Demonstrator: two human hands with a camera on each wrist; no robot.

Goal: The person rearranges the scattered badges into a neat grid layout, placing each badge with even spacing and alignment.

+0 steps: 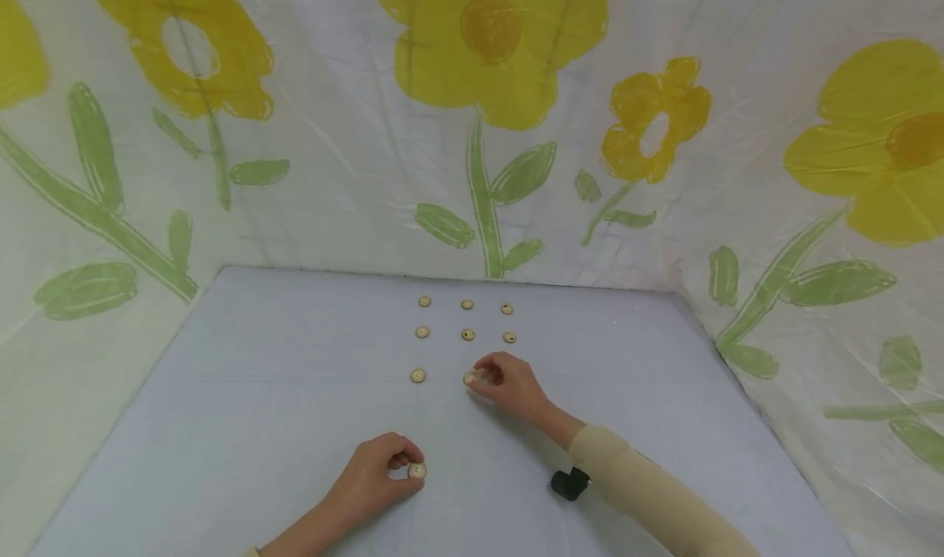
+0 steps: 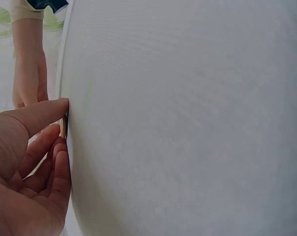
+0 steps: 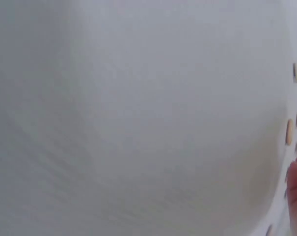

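In the head view my left hand pinches a small round wooden disc between thumb and fingers at the near part of the table. The left wrist view shows this hand with only the disc's thin edge visible. Farther forward, my right hand holds another wooden disc by its edge, at the table surface. To its left lies a similar disc. Beyond them sit two rows of discs, among them a disc with a dark mark. The right wrist view catches only some fingertips.
A pale cloth covers the table. White sheeting painted with yellow flowers stands around the back and sides. A small black object shows beside the right sleeve; what it is I cannot tell.
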